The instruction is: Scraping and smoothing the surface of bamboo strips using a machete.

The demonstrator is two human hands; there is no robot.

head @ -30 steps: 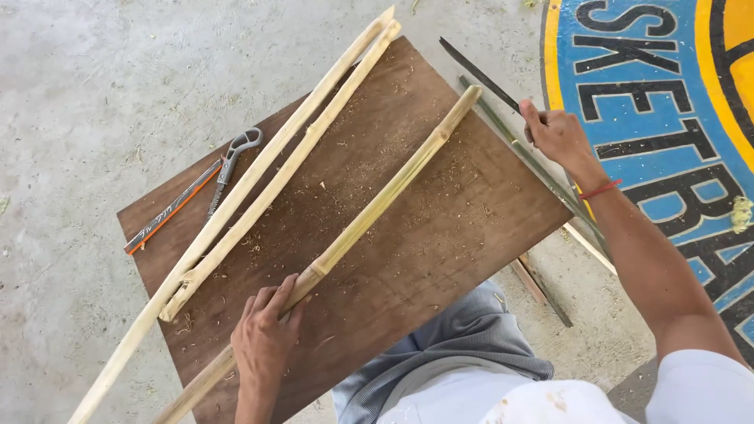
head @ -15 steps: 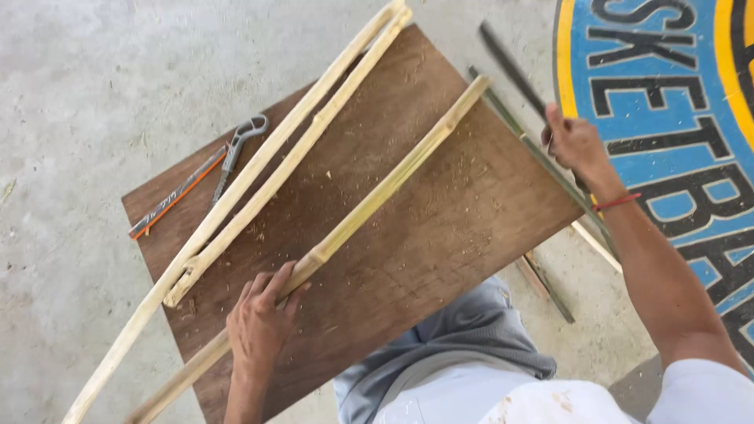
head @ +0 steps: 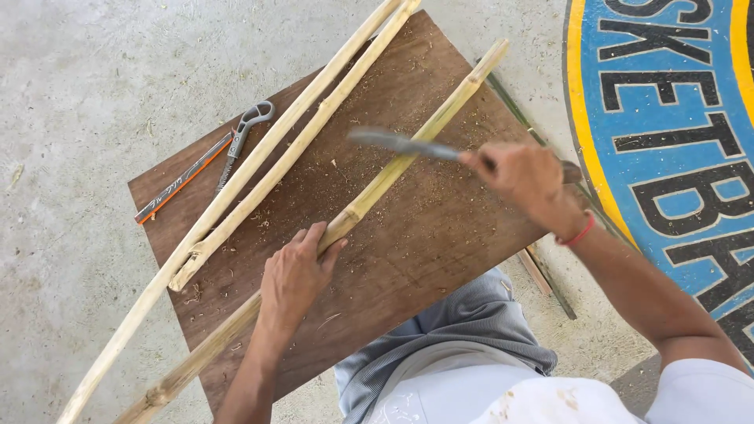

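A long bamboo pole [head: 416, 149] lies slantwise across a brown wooden board [head: 440, 228]. My left hand [head: 294, 275] presses down on this pole near its middle and grips it. My right hand [head: 522, 177] is closed on the handle of a long knife [head: 397, 144]. The blurred blade points left and hovers over the pole's upper half. Two more bamboo poles [head: 267, 161] lie side by side on the board, to the left of the held one.
Grey pincers [head: 243, 133] and an orange-and-black strip [head: 182, 179] rest near the board's left corner. Shavings dot the board. Thin slats [head: 550, 279] lie on the concrete floor beyond its right edge, beside a blue and yellow painted floor marking [head: 667, 118]. My lap is below.
My right hand has swung the knife in from the board's right edge to over the pole. My left hand has stayed on the pole.
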